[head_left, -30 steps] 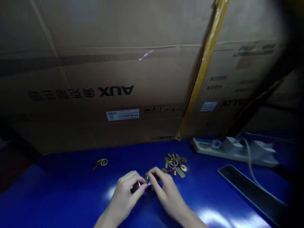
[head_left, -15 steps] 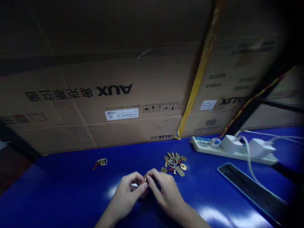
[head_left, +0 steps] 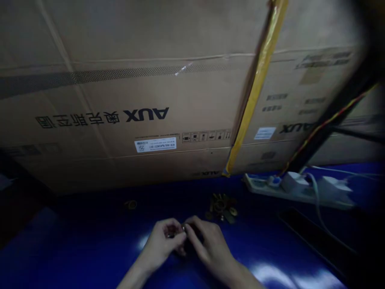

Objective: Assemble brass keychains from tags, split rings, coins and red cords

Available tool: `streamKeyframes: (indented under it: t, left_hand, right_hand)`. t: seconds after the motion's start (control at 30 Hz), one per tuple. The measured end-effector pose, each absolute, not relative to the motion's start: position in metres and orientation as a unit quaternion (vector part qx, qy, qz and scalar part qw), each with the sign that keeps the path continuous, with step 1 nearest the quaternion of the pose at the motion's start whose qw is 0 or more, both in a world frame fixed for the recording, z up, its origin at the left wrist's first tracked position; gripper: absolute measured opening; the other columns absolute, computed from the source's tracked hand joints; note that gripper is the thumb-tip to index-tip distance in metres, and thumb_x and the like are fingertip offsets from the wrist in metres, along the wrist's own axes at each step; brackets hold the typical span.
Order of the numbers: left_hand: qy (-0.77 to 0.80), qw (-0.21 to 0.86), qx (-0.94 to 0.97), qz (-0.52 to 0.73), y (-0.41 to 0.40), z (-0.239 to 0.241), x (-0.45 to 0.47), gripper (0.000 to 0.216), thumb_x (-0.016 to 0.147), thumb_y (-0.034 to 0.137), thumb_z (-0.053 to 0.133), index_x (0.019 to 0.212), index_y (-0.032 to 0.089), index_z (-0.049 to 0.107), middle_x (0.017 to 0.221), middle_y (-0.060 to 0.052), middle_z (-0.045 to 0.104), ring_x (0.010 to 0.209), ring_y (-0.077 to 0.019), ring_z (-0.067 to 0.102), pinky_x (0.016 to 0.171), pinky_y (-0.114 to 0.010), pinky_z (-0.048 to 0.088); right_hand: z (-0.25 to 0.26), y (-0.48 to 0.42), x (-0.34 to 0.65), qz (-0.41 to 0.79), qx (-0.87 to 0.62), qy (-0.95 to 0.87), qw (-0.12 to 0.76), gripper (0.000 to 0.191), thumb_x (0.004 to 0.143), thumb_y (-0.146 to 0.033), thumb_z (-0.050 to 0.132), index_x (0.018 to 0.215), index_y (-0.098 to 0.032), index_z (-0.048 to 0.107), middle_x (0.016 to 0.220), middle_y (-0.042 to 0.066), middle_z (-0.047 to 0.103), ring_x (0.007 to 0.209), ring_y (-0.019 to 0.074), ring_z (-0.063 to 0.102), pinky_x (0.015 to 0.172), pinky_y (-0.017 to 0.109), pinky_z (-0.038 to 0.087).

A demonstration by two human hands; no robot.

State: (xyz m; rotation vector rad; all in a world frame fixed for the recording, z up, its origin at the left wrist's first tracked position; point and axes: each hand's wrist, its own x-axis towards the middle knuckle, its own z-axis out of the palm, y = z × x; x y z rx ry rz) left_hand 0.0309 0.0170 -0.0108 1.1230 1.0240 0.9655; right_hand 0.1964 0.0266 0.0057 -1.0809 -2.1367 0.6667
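My left hand (head_left: pixel 162 245) and my right hand (head_left: pixel 209 245) meet above the near middle of the blue table (head_left: pixel 90 253). Their thumbs and forefingers pinch a small metal ring (head_left: pixel 183 228), largely hidden by the fingertips. Something small and dark also shows inside the curl of my left fingers, too dim to name. Just beyond my right hand lies a key ring (head_left: pixel 220 206) with several brass coin-like discs, tags and beads spread round it. Farther left rests a smaller key ring (head_left: pixel 131 204) with a charm, dim in shadow.
Large cardboard boxes (head_left: pixel 126 92) stand along the table's back edge, with yellow tape (head_left: pixel 251 102) at a corner. On the right lies a white power strip (head_left: pixel 264 187) with plugs and cables. A dark phone-like slab (head_left: pixel 315 243) is nearer me.
Light has shifted: the upper boxes look brighter, the tabletop darker. My fingers have moved only slightly, still pinching the ring. The key rings on the table stay put.
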Motion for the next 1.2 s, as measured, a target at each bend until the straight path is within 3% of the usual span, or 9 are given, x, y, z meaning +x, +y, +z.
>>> streamKeyframes:
  t: [0.3,0.63,0.8,1.03,1.2]
  left_hand:
    - [0.391,0.691,0.464,0.393,0.015,-0.009,0.027,0.032,0.071,0.042,0.07,0.07,0.016,0.052,0.045,0.006,0.052,0.037,-0.0104,0.053,0.045,-0.023,0.048]
    - [0.373,0.748,0.413,0.361,0.013,-0.002,0.026,0.028,0.072,0.038,0.069,0.067,0.014,0.055,0.039,0.01,0.039,0.03,-0.0081,0.045,0.039,-0.023,0.047]
    - [0.376,0.751,0.406,0.359,0.013,0.0,0.025,0.022,0.072,0.033,0.068,0.072,0.014,0.057,0.042,0.007,0.05,0.034,-0.0096,0.051,0.046,-0.024,0.05]
    - [0.432,0.687,0.462,0.36,0.013,-0.002,0.027,0.027,0.066,0.032,0.074,0.071,0.015,0.053,0.043,0.005,0.057,0.037,-0.012,0.056,0.043,-0.021,0.044]
    - [0.407,0.689,0.469,0.375,0.012,0.003,0.026,0.028,0.072,0.035,0.072,0.076,0.015,0.053,0.051,0.0,0.064,0.041,-0.012,0.058,0.046,-0.022,0.047]
  right_hand:
    - [0.007,0.024,0.193,0.24,-0.416,-0.817,0.32,0.023,0.096,-0.031,0.04,0.084,-0.021,0.057,0.071,0.001,0.067,0.061,0.0134,0.061,0.056,0.023,0.038]
    - [0.0,0.024,0.192,0.148,-0.414,-0.844,0.309,0.016,0.091,-0.023,0.046,0.08,-0.02,0.058,0.063,0.001,0.064,0.056,0.0142,0.059,0.055,0.024,0.035]
    - [0.008,0.026,0.198,0.198,-0.398,-0.845,0.298,0.017,0.092,-0.025,0.045,0.082,-0.02,0.059,0.07,0.002,0.067,0.062,0.0157,0.061,0.058,0.025,0.038]
    - [0.019,0.031,0.2,0.329,-0.409,-0.799,0.293,0.024,0.093,-0.029,0.044,0.075,-0.02,0.057,0.066,0.0,0.064,0.059,0.0136,0.058,0.057,0.023,0.04]
    - [0.02,0.031,0.2,0.341,-0.398,-0.795,0.307,0.024,0.094,-0.03,0.043,0.078,-0.019,0.057,0.07,0.001,0.064,0.063,0.0144,0.058,0.059,0.023,0.042]
